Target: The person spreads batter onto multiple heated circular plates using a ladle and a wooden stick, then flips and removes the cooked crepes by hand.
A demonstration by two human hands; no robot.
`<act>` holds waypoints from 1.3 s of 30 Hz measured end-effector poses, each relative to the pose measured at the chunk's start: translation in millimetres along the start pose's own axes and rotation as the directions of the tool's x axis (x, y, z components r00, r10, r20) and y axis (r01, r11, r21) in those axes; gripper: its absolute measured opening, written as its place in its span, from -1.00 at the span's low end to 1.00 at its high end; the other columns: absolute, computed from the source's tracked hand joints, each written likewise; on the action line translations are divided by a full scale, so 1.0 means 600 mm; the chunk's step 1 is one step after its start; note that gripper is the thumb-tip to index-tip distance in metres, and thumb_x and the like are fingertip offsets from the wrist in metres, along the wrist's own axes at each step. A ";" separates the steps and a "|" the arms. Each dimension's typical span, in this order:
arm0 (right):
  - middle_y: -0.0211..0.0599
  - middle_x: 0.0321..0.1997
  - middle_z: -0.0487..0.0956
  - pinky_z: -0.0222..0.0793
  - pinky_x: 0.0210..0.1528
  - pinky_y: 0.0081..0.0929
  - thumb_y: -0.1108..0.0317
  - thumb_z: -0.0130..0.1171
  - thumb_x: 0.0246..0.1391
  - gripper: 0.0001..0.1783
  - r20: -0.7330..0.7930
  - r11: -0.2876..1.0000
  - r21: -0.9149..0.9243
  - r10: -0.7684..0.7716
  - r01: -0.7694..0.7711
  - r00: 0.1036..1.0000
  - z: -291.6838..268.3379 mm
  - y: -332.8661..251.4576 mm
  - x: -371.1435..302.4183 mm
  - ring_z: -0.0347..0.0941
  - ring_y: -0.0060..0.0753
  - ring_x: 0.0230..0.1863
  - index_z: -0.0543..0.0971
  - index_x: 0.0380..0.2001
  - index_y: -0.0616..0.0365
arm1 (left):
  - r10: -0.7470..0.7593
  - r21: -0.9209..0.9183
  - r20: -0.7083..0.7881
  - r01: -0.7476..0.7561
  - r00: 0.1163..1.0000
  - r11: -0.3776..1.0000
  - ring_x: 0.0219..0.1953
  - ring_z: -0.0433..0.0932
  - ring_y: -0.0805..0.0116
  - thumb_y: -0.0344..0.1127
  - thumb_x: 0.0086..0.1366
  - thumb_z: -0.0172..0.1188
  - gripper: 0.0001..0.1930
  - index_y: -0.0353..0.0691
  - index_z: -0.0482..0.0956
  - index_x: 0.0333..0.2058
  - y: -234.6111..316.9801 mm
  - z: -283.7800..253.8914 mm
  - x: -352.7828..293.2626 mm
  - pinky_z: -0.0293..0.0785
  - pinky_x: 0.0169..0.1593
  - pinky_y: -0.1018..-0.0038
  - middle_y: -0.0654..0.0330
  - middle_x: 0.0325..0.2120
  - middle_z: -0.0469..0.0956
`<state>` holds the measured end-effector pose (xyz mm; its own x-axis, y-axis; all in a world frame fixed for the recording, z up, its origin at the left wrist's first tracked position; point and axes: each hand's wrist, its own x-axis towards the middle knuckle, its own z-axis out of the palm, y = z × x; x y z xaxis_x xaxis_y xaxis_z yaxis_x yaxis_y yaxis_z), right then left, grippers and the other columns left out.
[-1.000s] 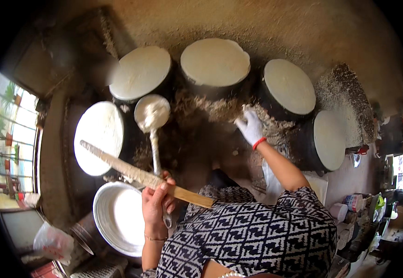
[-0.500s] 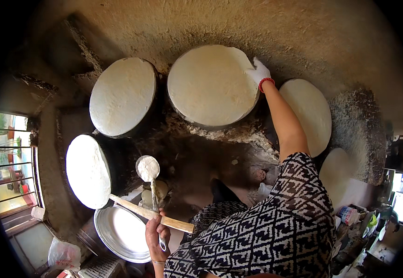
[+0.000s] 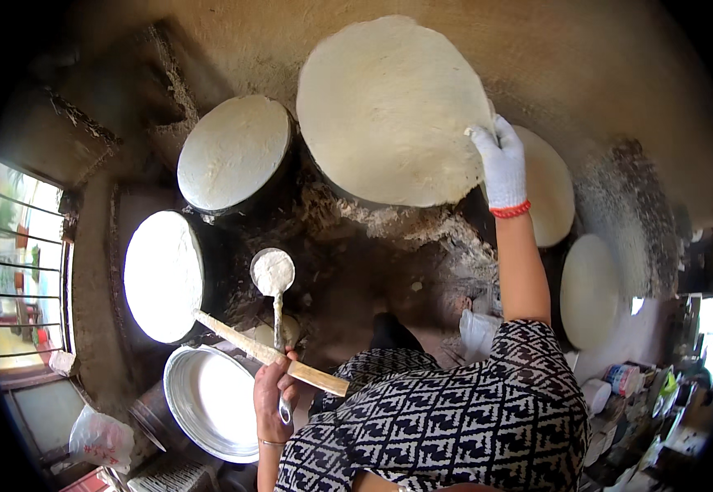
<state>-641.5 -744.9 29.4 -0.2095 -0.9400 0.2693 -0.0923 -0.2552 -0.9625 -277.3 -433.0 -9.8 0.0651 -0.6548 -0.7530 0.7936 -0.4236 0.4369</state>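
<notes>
A metal basin (image 3: 172,402) is placed at the near left; its inner wall is coated white, and white liquid batter (image 3: 223,402) is contained in it. Beyond the basin, a long-handled ladle (image 3: 278,324) is held with its bowl pointed to the far side; the bowl is filled with thick white batter. Ladle and wooden stick (image 3: 319,378) are gripped together in the bare left hand (image 3: 273,389); the stick is coated with batter along its far-left length.

Five dark-sided round griddles are arranged in an arc. The far-left griddle (image 3: 292,168), the near-left griddle (image 3: 215,271) and the two at the right are covered by pale layers. At the far centre, a large round pale sheet (image 3: 393,111) is positioned over its griddle; its right edge is pinched by the white-gloved right hand (image 3: 500,164). How much of the sheet rests on the griddle cannot be told.

Crusted residue (image 3: 406,227) is deposited between the griddles. The room is bounded by a tan wall (image 3: 611,90) at the far side and a barred window (image 3: 20,271) at the left. A translucent plastic bag (image 3: 478,332) is located right of centre.
</notes>
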 end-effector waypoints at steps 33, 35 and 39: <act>-0.36 -0.14 0.60 0.47 -0.12 -0.25 0.34 0.09 0.04 -0.55 -0.653 -0.182 -0.755 0.286 -0.630 0.701 -0.460 0.321 -1.025 0.53 -0.22 -0.10 0.48 0.05 -0.27 | -0.332 0.441 0.260 0.194 0.907 0.876 -0.67 0.06 0.76 -0.36 0.44 -0.06 -0.79 -0.37 0.32 -0.06 -0.098 -0.071 -0.134 0.04 -0.69 0.75 0.43 -0.58 0.19; -0.37 -0.12 0.60 0.46 -0.07 -0.28 0.37 0.07 0.03 -0.54 -0.646 -0.145 -0.749 0.376 -0.646 0.664 -0.429 0.328 -1.009 0.52 -0.22 -0.08 0.48 0.05 -0.25 | -0.262 0.409 0.241 0.147 0.934 0.901 -0.67 0.07 0.75 -0.36 0.45 -0.08 -0.75 -0.41 0.30 -0.02 -0.117 -0.062 -0.132 0.04 -0.70 0.74 0.38 -0.52 0.25; -0.29 0.15 0.46 0.34 0.12 -0.21 0.25 0.21 -0.08 -0.41 -0.664 -0.181 -0.717 0.471 -0.674 0.580 -0.421 0.380 -1.009 0.39 -0.16 0.12 0.45 0.12 -0.22 | -0.326 0.341 0.248 0.232 0.913 0.911 -0.67 0.08 0.75 -0.37 0.44 -0.07 -0.68 -0.45 0.27 0.06 -0.128 -0.072 -0.101 0.04 -0.70 0.74 0.34 -0.49 0.31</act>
<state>-781.8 -176.6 -344.9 -0.8118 -0.5152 -0.2748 -0.5398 0.8416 0.0168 -316.0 -333.6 -18.8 -0.3488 -0.6145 -0.7076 0.5315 -0.7516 0.3907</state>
